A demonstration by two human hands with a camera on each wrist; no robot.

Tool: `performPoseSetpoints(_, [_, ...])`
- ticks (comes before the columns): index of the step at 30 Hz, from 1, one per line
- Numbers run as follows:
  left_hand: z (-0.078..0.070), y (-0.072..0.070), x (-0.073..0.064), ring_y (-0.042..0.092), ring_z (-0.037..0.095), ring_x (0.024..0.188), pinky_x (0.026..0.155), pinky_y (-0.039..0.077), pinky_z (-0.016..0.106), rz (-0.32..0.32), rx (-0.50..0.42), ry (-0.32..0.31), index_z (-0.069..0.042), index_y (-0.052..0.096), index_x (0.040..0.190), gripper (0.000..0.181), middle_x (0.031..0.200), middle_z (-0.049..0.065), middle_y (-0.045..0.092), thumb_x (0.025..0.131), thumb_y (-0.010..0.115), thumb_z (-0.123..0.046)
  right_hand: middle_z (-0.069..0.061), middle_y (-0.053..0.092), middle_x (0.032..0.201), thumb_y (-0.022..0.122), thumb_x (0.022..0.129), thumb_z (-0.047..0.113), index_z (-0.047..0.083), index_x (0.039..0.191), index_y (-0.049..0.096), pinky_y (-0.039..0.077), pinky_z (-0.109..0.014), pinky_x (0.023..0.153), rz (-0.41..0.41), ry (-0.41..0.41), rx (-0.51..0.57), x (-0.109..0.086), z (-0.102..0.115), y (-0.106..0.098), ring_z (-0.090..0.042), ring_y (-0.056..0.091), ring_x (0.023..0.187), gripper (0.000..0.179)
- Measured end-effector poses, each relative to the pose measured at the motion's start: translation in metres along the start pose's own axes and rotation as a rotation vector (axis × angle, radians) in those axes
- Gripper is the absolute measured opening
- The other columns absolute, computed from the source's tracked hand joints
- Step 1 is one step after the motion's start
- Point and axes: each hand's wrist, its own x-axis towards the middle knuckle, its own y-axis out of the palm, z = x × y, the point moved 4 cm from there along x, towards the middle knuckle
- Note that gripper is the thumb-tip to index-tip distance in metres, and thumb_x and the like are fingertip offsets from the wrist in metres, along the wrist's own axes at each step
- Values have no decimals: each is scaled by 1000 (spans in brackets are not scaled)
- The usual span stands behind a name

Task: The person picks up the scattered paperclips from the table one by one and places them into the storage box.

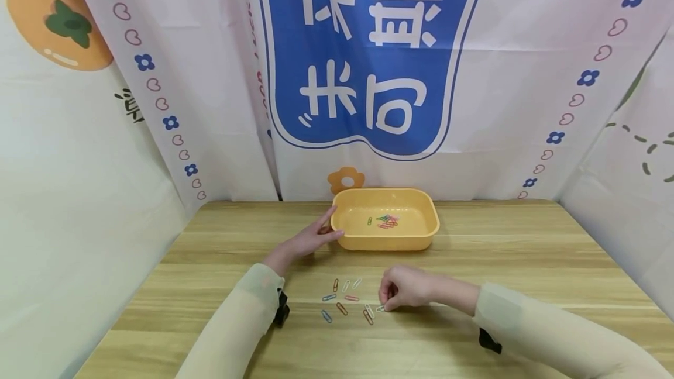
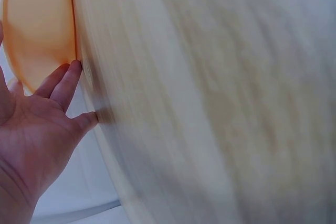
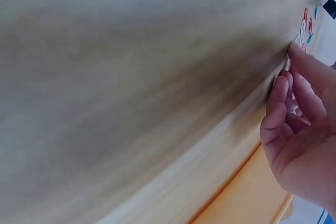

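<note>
A yellow plastic basin (image 1: 387,243) stands at the back of the table, with several coloured paper clips (image 1: 388,221) lying in it. At its left end my left hand (image 1: 310,238) rests against the wall and rim, fingers fairly straight; the left wrist view shows the same hand (image 2: 42,124) touching the basin (image 2: 39,19). In front of the basin, my right hand (image 1: 408,286) bends down to the table, thumb and finger at a pale paper clip (image 1: 380,309). The right wrist view shows the hand (image 3: 304,124) pinching there, the clip mostly hidden by the fingertips.
Left of my right hand lie several loose paper clips: a blue one (image 1: 326,316), a pink one (image 1: 351,297), a white one (image 1: 357,283) and a brownish-red one (image 1: 342,309) among them. A patterned cloth (image 1: 221,151) hangs right behind the wooden table (image 1: 500,238).
</note>
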Motion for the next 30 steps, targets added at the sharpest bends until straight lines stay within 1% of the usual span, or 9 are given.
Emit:
performPoseSetpoints(5, [2, 0, 1, 30, 39, 138, 110, 23, 56, -5, 4, -6, -30, 7, 157, 81, 157, 19, 19, 97, 60, -36, 15, 57, 69, 79, 79, 5, 16, 70, 65, 46, -19, 60, -32, -3, 19, -1, -1, 2, 1, 50, 64, 20])
performPoseSetpoints(12, [3, 0, 1, 32, 38, 138, 111, 24, 55, 0, 18, 4, -31, 6, 157, 80, 156, 21, 22, 98, 59, -34, 12, 61, 70, 80, 76, -1, 10, 73, 68, 49, -19, 61, -48, -55, 81, -1, -1, 3, 2, 53, 65, 16])
performPoseSetpoints(17, [3, 0, 1, 32, 39, 138, 110, 24, 55, -2, 23, 4, -31, 6, 157, 79, 156, 22, 22, 98, 59, -34, 14, 64, 71, 81, 76, 1, 11, 72, 72, 50, -19, 62, -54, -42, 108, 1, -3, 2, 2, 55, 65, 14])
performPoseSetpoints(21, [3, -1, 1, 31, 38, 138, 110, 24, 55, -4, 29, 1, -32, 7, 157, 80, 157, 20, 20, 97, 60, -38, 11, 66, 73, 79, 77, -1, 8, 72, 73, 50, -19, 62, -32, -43, 186, 0, -4, 1, 0, 57, 66, 12])
performPoseSetpoints(24, [4, -1, 1, 31, 38, 139, 110, 25, 54, -8, 32, -10, -34, 7, 157, 82, 158, 19, 20, 96, 61, -41, 7, 67, 71, 77, 79, -2, 6, 74, 73, 50, -19, 60, -20, -41, 238, -1, -4, -4, -2, 58, 64, 10])
performPoseSetpoints(26, [4, -1, 1, 30, 37, 139, 110, 25, 55, -14, 34, -15, -35, 8, 157, 81, 158, 18, 20, 95, 61, -42, 6, 67, 69, 77, 80, 0, 7, 74, 73, 50, -19, 58, -26, -44, 234, -3, -2, -9, -2, 58, 62, 10])
performPoseSetpoints(28, [4, -1, 1, 31, 36, 139, 111, 25, 54, -15, 37, -22, -36, 8, 157, 82, 158, 17, 20, 95, 61, -43, 7, 66, 68, 78, 80, 5, 9, 74, 73, 49, -19, 55, -44, -62, 202, -5, -1, -16, -2, 57, 60, 9])
performPoseSetpoints(30, [4, -1, 1, 31, 37, 139, 110, 25, 54, -13, 34, -14, -35, 8, 157, 81, 158, 17, 20, 95, 61, -43, 9, 66, 67, 79, 81, 8, 11, 73, 73, 49, -19, 54, -70, -77, 165, -6, 0, -22, -1, 57, 60, 10])
